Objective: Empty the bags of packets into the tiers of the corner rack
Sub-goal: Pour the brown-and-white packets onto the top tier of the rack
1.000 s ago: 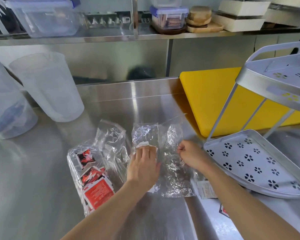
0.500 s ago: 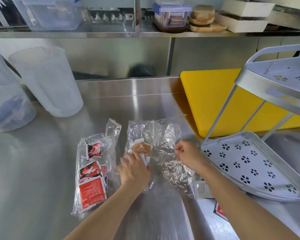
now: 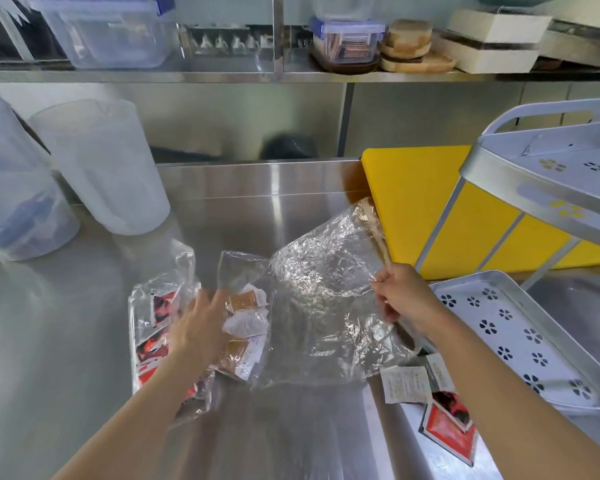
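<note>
A crumpled clear plastic bag [image 3: 323, 306] is lifted off the steel counter; my right hand [image 3: 400, 296] pinches its right edge. Brown-and-white packets [image 3: 245, 318] lie at the bag's left end, and my left hand [image 3: 198, 327] rests flat beside them, fingers spread and blurred. Under my left hand lies a second clear bag holding red packets [image 3: 153, 327]. The grey corner rack stands at the right, its lower tier [image 3: 520, 327] and upper tier [image 3: 548, 188] both bare. Loose white and red packets [image 3: 430, 393] lie beside the lower tier.
A yellow cutting board [image 3: 416, 202] leans behind the rack. Two frosted plastic jugs [image 3: 101, 168] stand at the back left. A steel shelf [image 3: 222, 76] above carries clear boxes, wooden coasters and white trays.
My right hand has raised the bag's edge up and to the right, spreading the bag. Brown packets have slid out toward my left hand, which moved left over the red-packet bag.
</note>
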`<state>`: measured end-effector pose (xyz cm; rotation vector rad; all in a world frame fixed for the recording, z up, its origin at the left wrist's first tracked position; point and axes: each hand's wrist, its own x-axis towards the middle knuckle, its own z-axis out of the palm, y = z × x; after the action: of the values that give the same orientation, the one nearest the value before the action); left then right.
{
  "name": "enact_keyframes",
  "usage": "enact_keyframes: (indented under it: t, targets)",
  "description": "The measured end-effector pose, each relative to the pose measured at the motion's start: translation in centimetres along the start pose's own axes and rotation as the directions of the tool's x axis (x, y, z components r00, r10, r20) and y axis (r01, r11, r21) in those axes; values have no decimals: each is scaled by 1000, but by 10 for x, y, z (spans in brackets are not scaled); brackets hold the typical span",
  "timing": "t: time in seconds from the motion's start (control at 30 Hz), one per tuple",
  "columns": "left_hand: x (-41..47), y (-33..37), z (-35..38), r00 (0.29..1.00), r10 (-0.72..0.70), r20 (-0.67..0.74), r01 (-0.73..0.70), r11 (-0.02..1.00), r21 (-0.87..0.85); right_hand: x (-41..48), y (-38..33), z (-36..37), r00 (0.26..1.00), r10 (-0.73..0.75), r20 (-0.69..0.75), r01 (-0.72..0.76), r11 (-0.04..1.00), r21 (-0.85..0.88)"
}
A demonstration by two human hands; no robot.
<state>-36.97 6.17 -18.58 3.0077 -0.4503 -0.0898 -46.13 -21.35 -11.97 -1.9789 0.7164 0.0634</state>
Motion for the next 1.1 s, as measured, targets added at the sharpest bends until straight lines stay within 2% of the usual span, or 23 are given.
enact_keyframes:
  t: [0.03, 0.07, 0.1, 0.13, 0.2, 0.23, 0.27, 0.33, 0.37, 0.43, 0.53, 0.6, 0.7, 0.77, 0.83, 0.87, 0.97, 1.03, 1.1]
  targets:
    - [-3, 2, -2, 998, 50, -23, -47, 991, 122, 0, -1, 0, 1000, 21, 3, -21, 998, 61]
    - [-6, 6, -5, 995, 84, -47, -75, 984, 159, 0, -4, -1, 999, 48, 22, -51, 987, 151]
    - [-9, 8, -6, 992, 111, -61, -104, 988, 110, -1, -7, -1, 997, 67, 48, -76, 967, 242]
    - [-15, 12, -7, 987, 144, -75, -146, 989, -29, -2, -11, -2, 995, 68, 72, -87, 948, 306]
    - [-33, 22, -9, 963, 249, -99, -268, 882, -389, -7, -20, -3, 994, 36, 104, -71, 934, 351]
    - [-44, 30, -11, 949, 313, -37, -290, 821, -492, -10, -26, -3, 993, 12, 118, -55, 929, 366]
    - [-54, 39, -9, 925, 377, 48, -303, 807, -507, -12, -31, -3, 991, -9, 132, -42, 922, 384]
    - [-75, 58, 6, 880, 423, 214, -339, 877, -340, -16, -40, 0, 988, -48, 149, -18, 913, 409]
    - [-83, 67, 19, 893, 387, 229, -330, 910, -252, -18, -44, 1, 986, -63, 153, -5, 913, 408]
    - [-91, 76, 42, 955, 269, 125, -252, 958, -140, -21, -50, 6, 982, -99, 163, 26, 917, 398]
    - [-81, 76, 55, 966, 204, -159, -230, 959, -168, -24, -53, 14, 974, -125, 188, 40, 914, 403]
    - [-73, 77, 46, 970, 189, -151, -224, 939, -263, -27, -55, 18, 969, -146, 198, 55, 913, 405]
    - [-68, 73, 14, 991, 69, -113, -106, 925, -365, -33, -58, 20, 966, -217, 143, 146, 908, 394]
    - [-65, 68, -3, 994, -39, -106, -18, 868, -497, -35, -59, 20, 957, -282, 65, 230, 878, 420]
    - [-62, 63, -23, 990, -112, -87, 26, 744, -668, -34, -56, 19, 943, -333, -23, 300, 815, 496]
    - [-58, 61, -32, 989, -121, -82, 25, 695, -718, -33, -54, 19, 938, -340, -64, 320, 782, 534]
    - [-41, 52, -53, 984, -94, -151, -56, 642, -765, -27, -47, 19, 941, -308, -142, 325, 699, 637]
    - [-32, 45, -70, 982, -42, -183, -119, 612, -782, -21, -42, 21, 955, -248, -162, 294, 733, 614]
    - [-28, 39, -89, 980, 4, -197, -167, 548, -820, -14, -34, 26, 975, -176, -137, 222, 838, 498]
